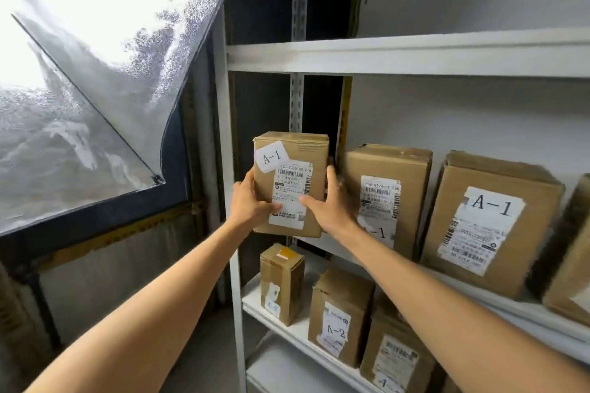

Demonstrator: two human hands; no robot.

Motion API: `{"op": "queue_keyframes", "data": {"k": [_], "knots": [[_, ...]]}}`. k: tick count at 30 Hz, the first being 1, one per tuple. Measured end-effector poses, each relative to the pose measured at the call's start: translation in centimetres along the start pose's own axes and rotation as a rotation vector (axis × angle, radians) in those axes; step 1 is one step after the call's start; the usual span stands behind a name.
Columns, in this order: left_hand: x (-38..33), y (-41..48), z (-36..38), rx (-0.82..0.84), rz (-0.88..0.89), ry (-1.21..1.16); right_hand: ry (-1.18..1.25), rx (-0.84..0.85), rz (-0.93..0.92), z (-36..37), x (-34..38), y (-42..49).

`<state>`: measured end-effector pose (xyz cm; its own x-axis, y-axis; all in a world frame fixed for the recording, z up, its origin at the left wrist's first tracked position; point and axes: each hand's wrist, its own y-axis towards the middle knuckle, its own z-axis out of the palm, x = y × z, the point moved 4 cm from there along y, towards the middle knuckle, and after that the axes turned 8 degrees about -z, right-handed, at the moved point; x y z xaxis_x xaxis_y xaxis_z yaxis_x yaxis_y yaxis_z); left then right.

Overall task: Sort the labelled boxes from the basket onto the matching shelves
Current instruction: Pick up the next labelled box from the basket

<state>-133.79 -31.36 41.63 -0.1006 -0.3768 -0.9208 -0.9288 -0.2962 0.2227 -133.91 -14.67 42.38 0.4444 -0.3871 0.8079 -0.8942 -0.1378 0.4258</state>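
Both hands gripped a brown cardboard box with a white A-1 sticker, held upright at the left end of the middle level of the white metal shelving rack. The left hand clasped its 9 o'clock side and the right hand its 3 o'clock side, with both thumbs across the front. Whether it rested on the shelf could not be told. Just beside it at 3 o'clock stood a taller brown A-1 carton. At 6 o'clock, on the shelf below, stood a brown A-2 carton.
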Motion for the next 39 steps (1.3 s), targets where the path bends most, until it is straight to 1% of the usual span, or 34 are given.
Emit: {"op": "queue_keyframes", "data": {"k": [6,15,18,23,30,34,37,39], "knots": [[1.3,3.5,2.1,0.038,0.037,0.048,-0.096,-0.021,0.044,1.1,-1.0,0.3],[1.2,3.9,5.1,0.135,0.124,-0.015,-0.244,-0.003,0.049,-0.6,-0.5,-0.2],[1.1,3.9,5.5,0.173,0.138,-0.033,-0.215,-0.006,0.071,-0.8,-0.3,-0.4],[0.9,3.9,6.5,0.190,0.168,-0.025,-0.154,-0.014,0.089,-1.6,-0.3,-0.8],[0.8,4.1,7.2,0.203,0.162,-0.024,-0.308,-0.085,0.114,-1.4,-0.6,-0.8],[1.4,4.7,7.6,0.203,0.159,-0.007,-0.494,-0.154,0.047,-0.5,-1.1,-2.2],[1.3,5.3,7.8,0.226,0.158,0.029,-0.613,-0.180,-0.069,0.0,-1.5,-2.6],[1.4,5.6,8.0,0.226,0.142,0.045,-0.685,-0.182,-0.110,0.0,-1.8,-2.3]]}}
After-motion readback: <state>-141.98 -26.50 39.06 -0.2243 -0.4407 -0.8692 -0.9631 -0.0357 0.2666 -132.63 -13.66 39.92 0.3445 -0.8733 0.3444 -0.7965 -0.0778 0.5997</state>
